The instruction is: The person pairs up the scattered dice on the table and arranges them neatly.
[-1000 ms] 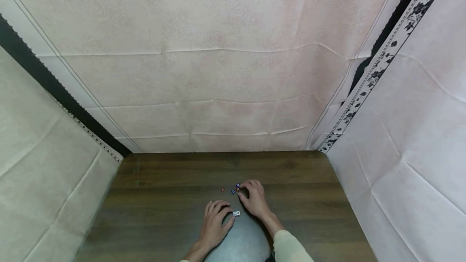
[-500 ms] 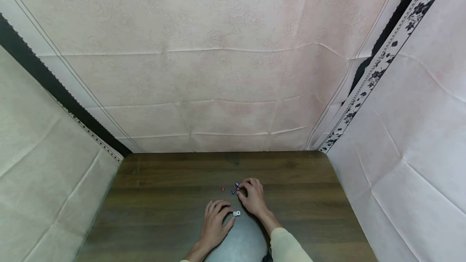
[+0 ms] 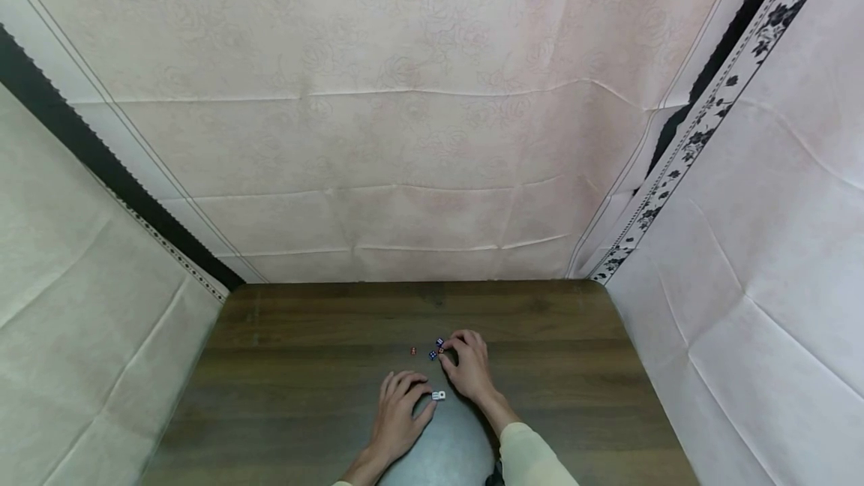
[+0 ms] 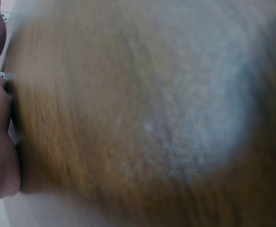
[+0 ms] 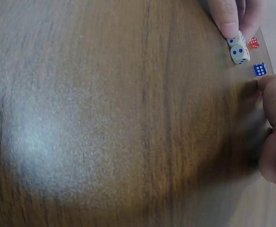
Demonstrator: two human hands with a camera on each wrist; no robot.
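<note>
Two white dice (image 3: 439,396) sit side by side on the wooden table, and my left hand (image 3: 398,417) pinches the nearer one between thumb and fingers. In the right wrist view, blue and red pips show on these white dice (image 5: 239,53). Farther forward, my right hand (image 3: 471,370) has its thumb and index finger around a small red die (image 3: 441,351), mostly hidden by the fingertips. Beside those fingertips lie two blue dice, one behind (image 3: 439,342) and one to the left (image 3: 433,355). Another red die (image 3: 413,351) lies alone farther left.
The brown wooden table (image 3: 304,336) reaches back to a pale patterned cloth (image 3: 405,171) hanging behind it. More cloth hangs along the left (image 3: 81,283) and right (image 3: 763,261) sides. A bright reflection covers the tabletop between the forearms.
My right hand has shifted slightly left and away from me, and the rear blue die has shifted slightly with it. The left hand and white dice have stayed in place.
</note>
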